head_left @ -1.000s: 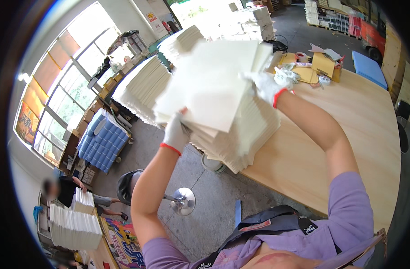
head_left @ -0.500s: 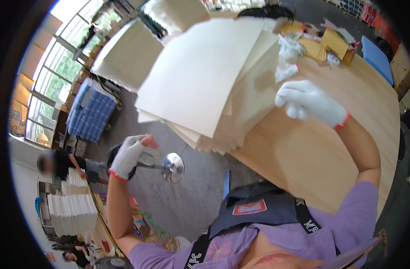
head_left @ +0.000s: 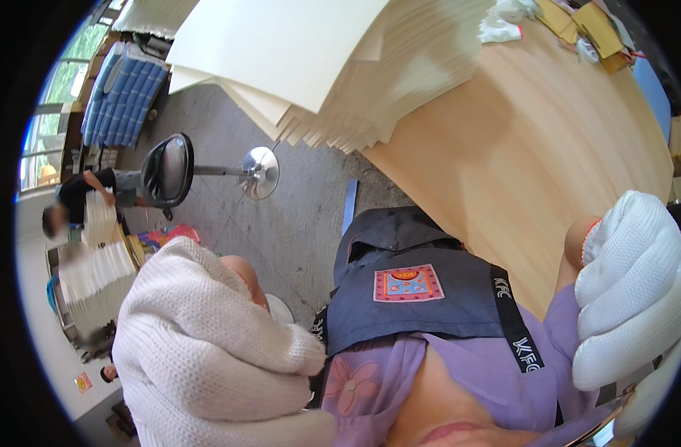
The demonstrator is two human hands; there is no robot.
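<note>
Both hands wear white knitted gloves and are raised close to the camera. My left hand (head_left: 206,343) fills the lower left, its fingers curled together. At the right edge is my right hand (head_left: 638,290), also with fingers bent and pressed together, above part of a pair of glasses (head_left: 612,417). Whatever either hand grips, if anything, is hidden. Beyond them a tall stack of large cream-white sheets (head_left: 281,45) lies on the wooden table (head_left: 519,149), its layers fanned unevenly and its corner overhanging the near edge. I wear a dark apron (head_left: 400,328).
A black-seated stool (head_left: 168,170) with a round chrome base (head_left: 260,173) is on the grey floor. Blue-wrapped bundles (head_left: 124,93) stand behind it. At the left, a person (head_left: 94,194) is beside more paper stacks (head_left: 98,276). A loose glove (head_left: 498,30) and yellow packaging (head_left: 605,33) lie at the table's far end.
Both hands have risen from beside the sheet stack toward the camera, and their fingers are now curled in. The view has tilted down, so the stack sits higher in the picture.
</note>
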